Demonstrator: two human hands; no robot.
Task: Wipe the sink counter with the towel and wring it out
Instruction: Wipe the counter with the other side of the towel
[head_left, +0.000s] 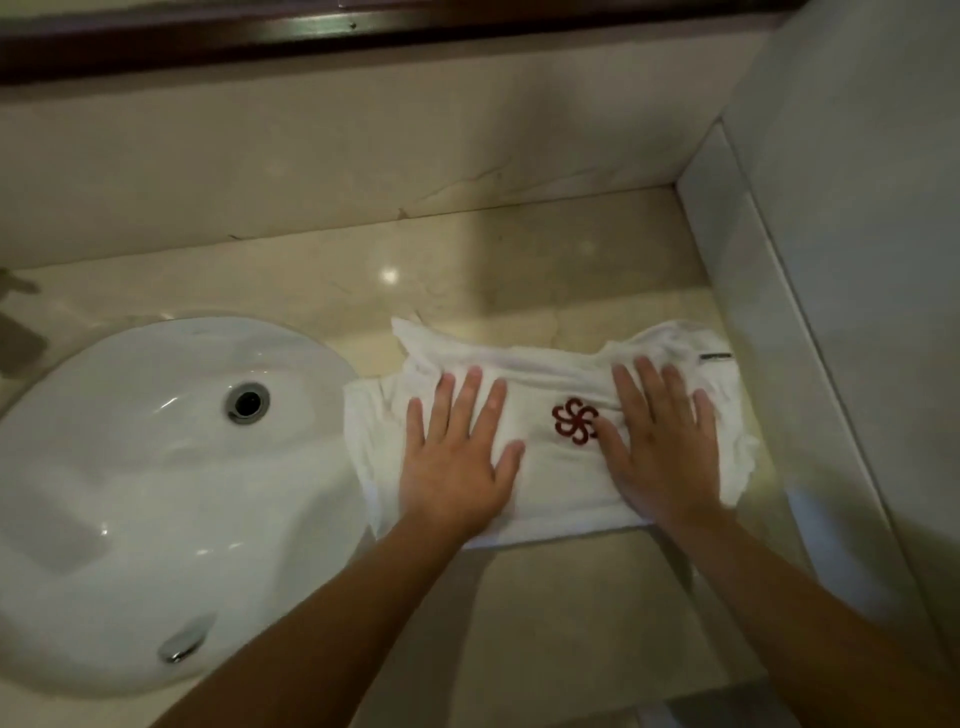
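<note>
Both forearms reach in from the bottom edge, and the 2 hands lie flat on a white towel (550, 467) spread on the beige marble counter (519, 260), just right of the white sink (130, 493). Left hand (457, 457) presses the towel's left part with straight, spread fingers; right hand (665, 447) presses its right part the same way, gripping nothing. A dark red emblem (575, 421) shows between them.

My only view is the head camera, looking steeply down and forward from close above the tabletop (545, 260), sink (156, 467) at left, side wall (857, 208) at right.
</note>
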